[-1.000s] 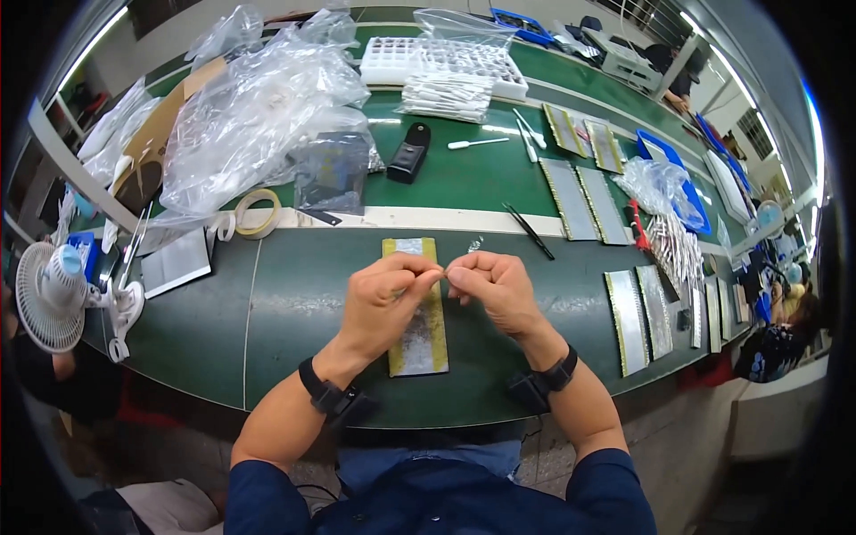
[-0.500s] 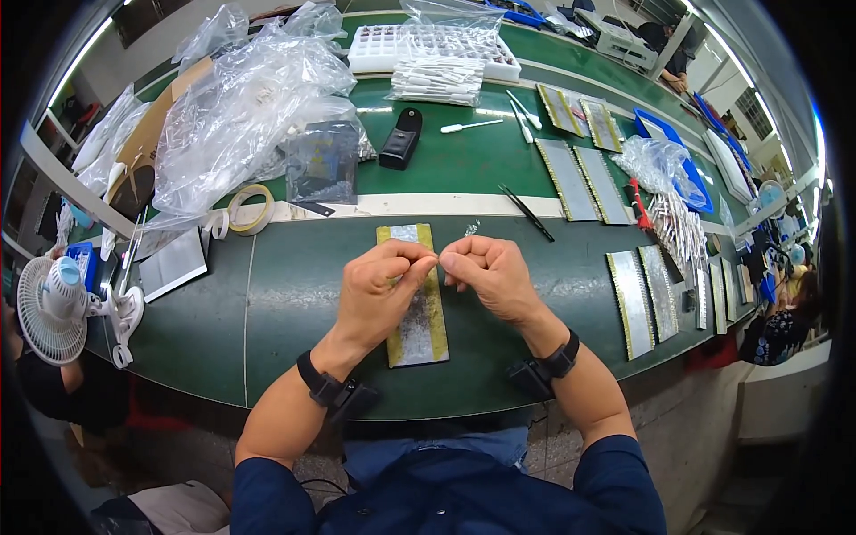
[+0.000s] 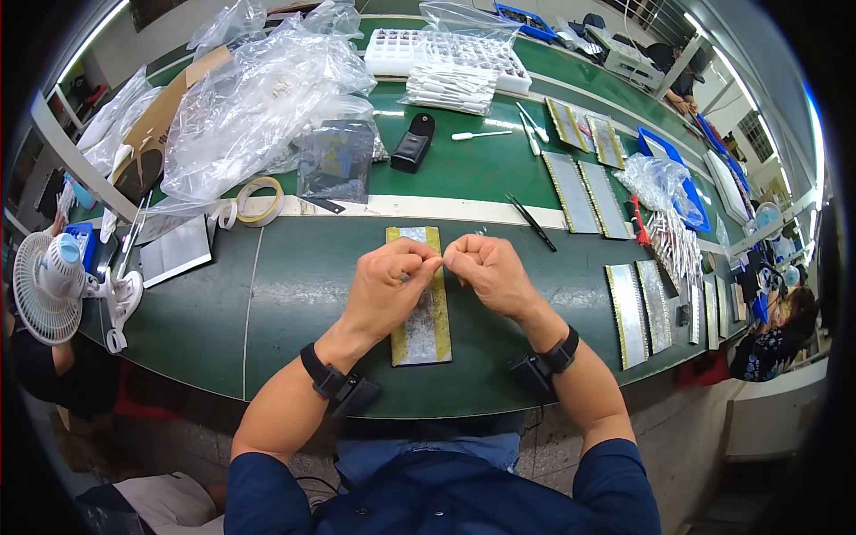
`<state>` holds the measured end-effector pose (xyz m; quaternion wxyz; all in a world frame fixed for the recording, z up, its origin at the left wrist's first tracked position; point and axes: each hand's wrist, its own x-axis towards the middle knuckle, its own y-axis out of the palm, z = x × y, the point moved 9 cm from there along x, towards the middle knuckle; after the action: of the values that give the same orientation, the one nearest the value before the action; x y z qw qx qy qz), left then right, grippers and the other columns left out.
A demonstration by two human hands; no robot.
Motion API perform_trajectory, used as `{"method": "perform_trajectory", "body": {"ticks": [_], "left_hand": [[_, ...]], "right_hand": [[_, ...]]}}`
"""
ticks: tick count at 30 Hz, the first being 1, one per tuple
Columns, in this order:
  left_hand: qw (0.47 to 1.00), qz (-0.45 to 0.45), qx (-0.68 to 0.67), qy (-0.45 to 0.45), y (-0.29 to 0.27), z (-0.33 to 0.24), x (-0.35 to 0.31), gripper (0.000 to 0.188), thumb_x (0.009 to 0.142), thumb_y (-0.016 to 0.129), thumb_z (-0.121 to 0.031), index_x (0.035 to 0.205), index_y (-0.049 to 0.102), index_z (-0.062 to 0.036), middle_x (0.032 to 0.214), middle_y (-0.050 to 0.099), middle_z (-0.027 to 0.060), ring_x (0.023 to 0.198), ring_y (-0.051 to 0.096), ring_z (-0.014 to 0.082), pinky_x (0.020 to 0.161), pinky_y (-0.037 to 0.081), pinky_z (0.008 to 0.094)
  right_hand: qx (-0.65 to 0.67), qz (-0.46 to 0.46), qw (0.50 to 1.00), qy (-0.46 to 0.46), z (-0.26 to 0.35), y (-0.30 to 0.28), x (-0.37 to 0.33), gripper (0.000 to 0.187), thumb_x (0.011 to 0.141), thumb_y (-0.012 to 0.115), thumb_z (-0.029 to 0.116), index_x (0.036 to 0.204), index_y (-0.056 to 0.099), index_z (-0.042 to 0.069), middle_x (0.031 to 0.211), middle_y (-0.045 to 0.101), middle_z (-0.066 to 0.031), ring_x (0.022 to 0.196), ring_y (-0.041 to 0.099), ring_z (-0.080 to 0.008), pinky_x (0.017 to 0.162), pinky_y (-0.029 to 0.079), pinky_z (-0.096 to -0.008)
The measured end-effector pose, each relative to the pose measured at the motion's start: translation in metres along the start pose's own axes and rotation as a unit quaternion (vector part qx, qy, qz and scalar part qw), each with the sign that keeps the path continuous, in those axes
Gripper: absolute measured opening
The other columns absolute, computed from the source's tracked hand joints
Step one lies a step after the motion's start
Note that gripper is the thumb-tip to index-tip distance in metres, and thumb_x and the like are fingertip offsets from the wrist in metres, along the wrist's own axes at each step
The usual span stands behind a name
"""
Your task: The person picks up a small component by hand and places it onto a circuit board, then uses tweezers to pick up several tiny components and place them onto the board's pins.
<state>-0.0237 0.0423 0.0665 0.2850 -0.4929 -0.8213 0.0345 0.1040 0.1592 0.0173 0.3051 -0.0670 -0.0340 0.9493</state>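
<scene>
My left hand (image 3: 385,287) and my right hand (image 3: 490,273) meet fingertip to fingertip, both closed in a pinch. Whatever they pinch is too small to make out. A small greyish bit shows among the curled fingers of the left one. Beneath them on the green table lies a flat silver plate (image 3: 421,342) with yellow strips along its long sides, partly covered by my left hand. Dark tweezers (image 3: 531,223) rest beyond my right hand. A few tiny clear bits lie just past its knuckles.
Silver strips (image 3: 627,316) with toothed edges lie at the right, near a bundle of white sticks (image 3: 675,241). Tape rolls (image 3: 260,201), a black pouch (image 3: 412,143) and large plastic bags (image 3: 267,107) are farther off. A white fan (image 3: 49,290) stands at left.
The view has shifted slightly, so the table's things sit a little differently in it. My hands stay together, fingertips pinched, and a grey bit now shows in the left one.
</scene>
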Motion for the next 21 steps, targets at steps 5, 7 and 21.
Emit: {"method": "perform_trajectory", "body": {"ticks": [5,7,21], "left_hand": [[0.997,-0.037,0.068,0.026,-0.012,0.006,0.007,0.019,0.099,0.08,-0.008,0.086,0.074,0.0045,0.114,0.083,0.0111,0.102,0.075,0.0276,0.087,0.058,0.038],[0.992,-0.058,0.102,0.047,-0.021,0.008,0.007,0.017,0.099,0.079,-0.009,0.088,0.075,0.0038,0.117,0.083,0.0111,0.107,0.075,0.0293,0.091,0.058,0.0396],[0.962,0.032,0.252,0.1,-0.012,0.015,0.006,0.005,0.096,0.075,-0.004,0.095,0.078,-0.0009,0.129,0.08,0.0068,0.125,0.066,0.0362,0.109,0.051,0.0491]], "right_hand": [[-0.104,0.017,0.994,0.041,0.0,-0.02,0.039,0.02,0.102,0.07,0.015,0.09,0.074,-0.001,0.076,0.065,0.0039,0.069,0.054,-0.0049,0.062,0.043,-0.0249],[-0.144,0.011,0.988,0.056,0.001,-0.028,0.058,0.021,0.101,0.07,0.015,0.086,0.073,-0.001,0.075,0.063,0.004,0.068,0.053,-0.0053,0.061,0.043,-0.0258],[-0.19,-0.012,0.979,0.074,-0.018,-0.033,0.083,0.034,0.092,0.067,0.012,0.062,0.052,0.004,0.06,0.04,0.0061,0.056,0.034,-0.0071,0.048,0.026,-0.034]]}}
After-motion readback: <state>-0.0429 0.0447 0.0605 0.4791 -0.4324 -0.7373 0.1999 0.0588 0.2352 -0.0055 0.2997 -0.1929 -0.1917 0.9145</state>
